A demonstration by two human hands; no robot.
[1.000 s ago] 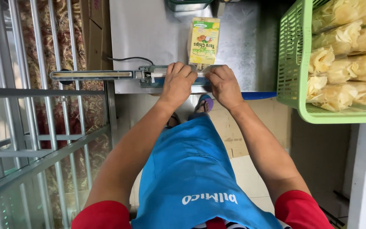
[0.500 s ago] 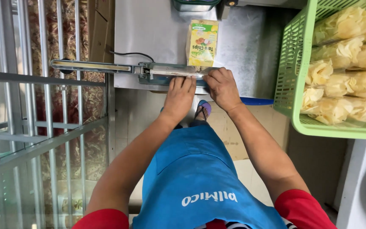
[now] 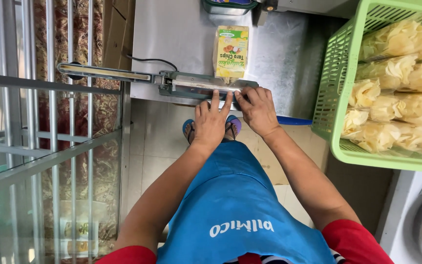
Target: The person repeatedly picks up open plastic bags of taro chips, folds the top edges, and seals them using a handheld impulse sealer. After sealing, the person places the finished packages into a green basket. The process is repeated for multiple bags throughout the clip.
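From the head camera, looking straight down, both hands rest side by side on the sealer point(image 3: 191, 84), a long grey-green bar machine lying across the near edge of the steel tabletop point(image 3: 172, 34). The left hand point(image 3: 211, 122) lies flat, palm down, fingers spread and stretched forward so that their tips press on the sealer's arm; its grip is open, closed around nothing. The right hand point(image 3: 257, 110) sits just beside it, touching it at the forefingers, with fingers curled a little over the same arm near its right end; that grip is also loose, pressing down rather than clamped on anything. A chip bag point(image 3: 231, 51), yellow and green with a clear lower part, lies flat on the tabletop beyond the hands, its near end under the sealer's arm just ahead of the fingertips. The sealer's handle point(image 3: 104, 73) juts out to the left past the tabletop's edge, and a black cord point(image 3: 153, 60) curves from the machine across the steel. To the right, a green basket point(image 3: 338, 88) holds many clear bags of pale chips point(image 3: 401, 98). On the left stands a metal rack point(image 3: 50, 122) of grey bars. Below the hands, a blue apron point(image 3: 235, 205) covers the person's front, and sandalled feet point(image 3: 189, 129) show on the tiled floor point(image 3: 157, 146).
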